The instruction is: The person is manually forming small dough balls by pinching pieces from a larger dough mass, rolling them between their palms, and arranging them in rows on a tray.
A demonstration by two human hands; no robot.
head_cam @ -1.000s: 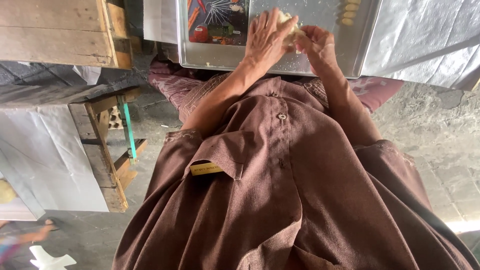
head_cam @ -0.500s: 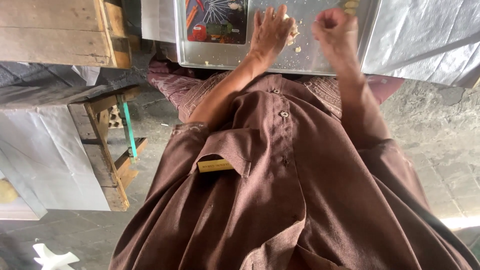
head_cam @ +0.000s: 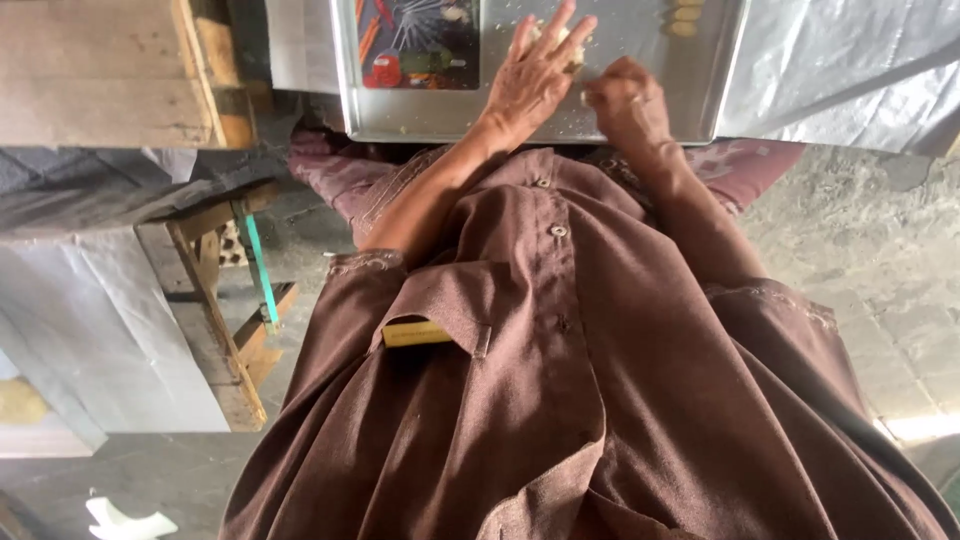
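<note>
Head view: left hand (head_cam: 535, 75) now pressed flat on the metal tray (head_cam: 640, 110), fingers spread over a pale dough lump (head_cam: 548, 35), grip open. Right hand (head_cam: 625, 100) has dropped onto the tray, fist curled; contents unclear. Kneading has moved down to the tray.

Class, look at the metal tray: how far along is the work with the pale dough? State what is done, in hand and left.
Done: a few small pale pieces sit in a row at the far edge of the tray. In hand: the left hand lies spread on a pale lump; the right hand curls beside it. Left: apparently that lump.
</note>
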